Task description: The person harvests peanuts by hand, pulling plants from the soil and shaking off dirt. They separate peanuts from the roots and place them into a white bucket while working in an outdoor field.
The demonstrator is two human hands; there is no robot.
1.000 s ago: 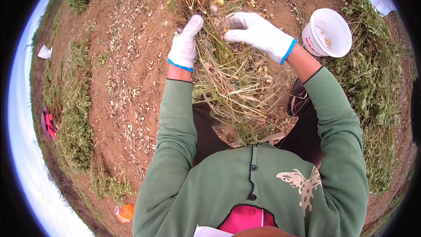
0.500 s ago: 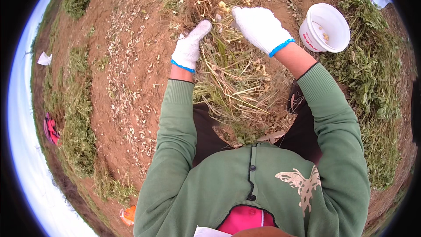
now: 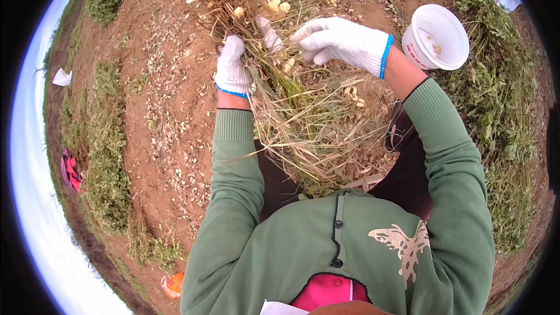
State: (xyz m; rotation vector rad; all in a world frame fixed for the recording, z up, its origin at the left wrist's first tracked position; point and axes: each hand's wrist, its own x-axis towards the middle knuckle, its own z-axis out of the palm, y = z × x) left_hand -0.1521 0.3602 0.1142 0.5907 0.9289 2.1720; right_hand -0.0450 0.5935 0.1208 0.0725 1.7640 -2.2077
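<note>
My left hand (image 3: 235,63), in a white knit glove with a blue cuff, is closed around a bunch of pulled peanut plants (image 3: 238,18). Their roots point away from me, and a few pale peanuts (image 3: 273,8) show among them. The stems (image 3: 291,93) trail back toward my lap. Just right of the bunch, my right hand (image 3: 344,42), gloved alike, has its fingers apart and bent a little, with nothing visible in them. Loose peanuts (image 3: 354,97) lie on the plant litter below it.
A white bucket (image 3: 415,48) with a few peanuts inside stands to the right. Behind it runs a long row of green plants (image 3: 496,116). More plants (image 3: 105,169) are heaped at the left. An orange item (image 3: 173,284) lies at lower left, on brown soil (image 3: 154,76).
My left hand has moved slightly toward me and tilted the bunch, baring more roots and peanuts. The right hand has turned, come a little nearer, and spread its fingers.
</note>
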